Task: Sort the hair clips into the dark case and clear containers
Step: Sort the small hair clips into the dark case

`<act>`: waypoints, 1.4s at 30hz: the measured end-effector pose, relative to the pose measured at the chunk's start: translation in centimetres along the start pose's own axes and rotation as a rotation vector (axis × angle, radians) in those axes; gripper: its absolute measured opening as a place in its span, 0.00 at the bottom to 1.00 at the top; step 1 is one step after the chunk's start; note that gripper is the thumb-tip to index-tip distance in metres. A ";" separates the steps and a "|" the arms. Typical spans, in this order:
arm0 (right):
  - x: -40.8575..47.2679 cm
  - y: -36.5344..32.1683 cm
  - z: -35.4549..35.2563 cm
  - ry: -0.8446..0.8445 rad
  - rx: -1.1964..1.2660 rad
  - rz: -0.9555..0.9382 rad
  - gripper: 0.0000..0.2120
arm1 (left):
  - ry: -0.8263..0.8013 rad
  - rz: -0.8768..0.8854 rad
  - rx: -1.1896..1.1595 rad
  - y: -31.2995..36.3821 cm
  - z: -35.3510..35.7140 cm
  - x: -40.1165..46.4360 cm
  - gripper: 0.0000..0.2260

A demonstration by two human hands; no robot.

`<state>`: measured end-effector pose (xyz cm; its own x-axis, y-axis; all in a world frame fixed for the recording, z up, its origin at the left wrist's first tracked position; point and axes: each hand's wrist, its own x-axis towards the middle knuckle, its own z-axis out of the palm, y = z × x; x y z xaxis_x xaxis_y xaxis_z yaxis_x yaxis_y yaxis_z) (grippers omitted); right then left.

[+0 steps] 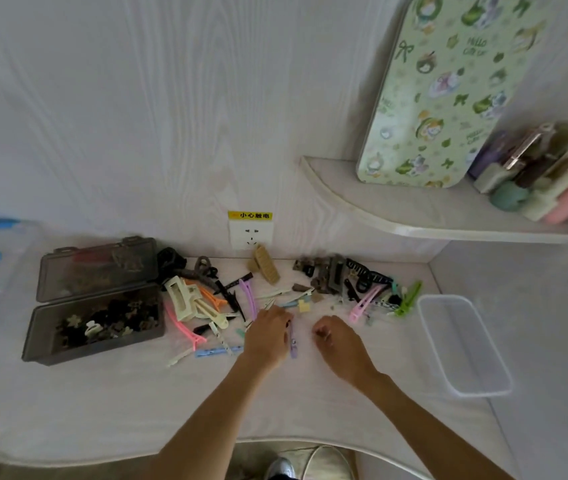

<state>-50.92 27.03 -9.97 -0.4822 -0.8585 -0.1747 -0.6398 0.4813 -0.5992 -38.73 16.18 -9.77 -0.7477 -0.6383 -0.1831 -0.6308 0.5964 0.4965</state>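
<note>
While the worktop (pixel 109 403) has plenty of bare room along its front edge, the back edge by the wall is where the whole clip mess sits, so that's where I'm working. Dark case (pixel 95 327) lies open near the left end, lid tipped back, already holding a bunch of small clips. Clear tub (pixel 462 344) is out at the right end, and it looks empty to me.

Clip pile (pixel 206 303) runs between those two, thickest near the case and again toward the right back corner.

My left hand (pixel 268 336) is down on the pile's front fringe. A lilac clip (pixel 292 341) sits right at its thumb side, long axis pointing roughly front to back, so it runs along the hand, not across it. Fingers look curled over it, but I honestly can't tell if they're clamped on it or just resting.

Right hand (pixel 336 342) is just beside, fingers curled in loosely, can't tell if it's got anything tiny.

Left hand's clearly nearer that clip, and the case lies off to its left with loose clips in the way.
</note>
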 end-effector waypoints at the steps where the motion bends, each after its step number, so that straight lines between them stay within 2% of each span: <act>1: 0.7 0.1 -0.4 0.086 0.049 0.026 0.04 | 0.016 -0.031 -0.013 -0.1 0.1 0.2 0.14; 3: 2.3 0.0 -1.2 0.203 0.112 0.054 0.07 | 0.034 -0.080 -0.036 -0.4 0.1 0.2 0.12; 7: 5.5 -0.7 -1.2 0.193 0.064 0.049 0.12 | 0.100 -0.095 -0.106 -0.3 0.0 0.1 0.11; 10: 6.3 -1.0 -0.2 0.179 -0.014 0.023 0.10 | 0.178 -0.059 -0.215 0.7 -0.4 0.7 0.13; 14: 5.7 -0.3 0.5 0.197 -0.011 0.015 0.06 | 0.133 -0.051 -0.222 1.6 -0.2 2.4 0.17; 18: 4.9 1.1 0.4 0.144 0.206 0.062 0.07 | 0.055 -0.061 -0.138 2.0 0.8 3.1 0.17; 22: 4.5 1.9 -0.7 0.032 0.467 0.186 0.08 | 0.099 -0.057 -0.103 2.0 1.1 3.5 0.13; 26: 3.4 1.6 -2.2 0.069 0.617 0.263 0.07 | 0.156 -0.053 -0.270 1.9 0.4 3.2 0.12; 28: 3.1 0.6 -2.7 0.091 0.625 0.227 0.07 | 0.234 -0.053 -0.412 1.5 -0.8 2.2 0.13; 30: 3.4 -1.3 -3.1 0.041 0.633 0.168 0.08 | 0.323 -0.085 -0.531 0.3 -2.5 0.7 0.14; 34: 4.9 -7.3 -1.4 -0.117 0.582 0.020 0.10 | 0.513 -0.290 -0.716 -5.2 -6.8 -3.7 0.12; 38: 5.5 -14.3 2.9 -0.241 0.582 -0.139 0.09 | 0.676 -0.397 -0.710 -10.7 -10.0 -8.2 0.11; 42: 5.5 -20.7 7.4 -0.285 0.574 -0.259 0.09 | 0.717 -0.497 -0.577 -15.2 -11.9 -11.3 0.11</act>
<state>-35.86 11.02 -4.28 -0.1303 -0.9840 -0.1213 -0.2569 0.1517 -0.9545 -18.22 8.59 -5.16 -0.0140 -0.9996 -0.0251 -0.4970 -0.0148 0.8676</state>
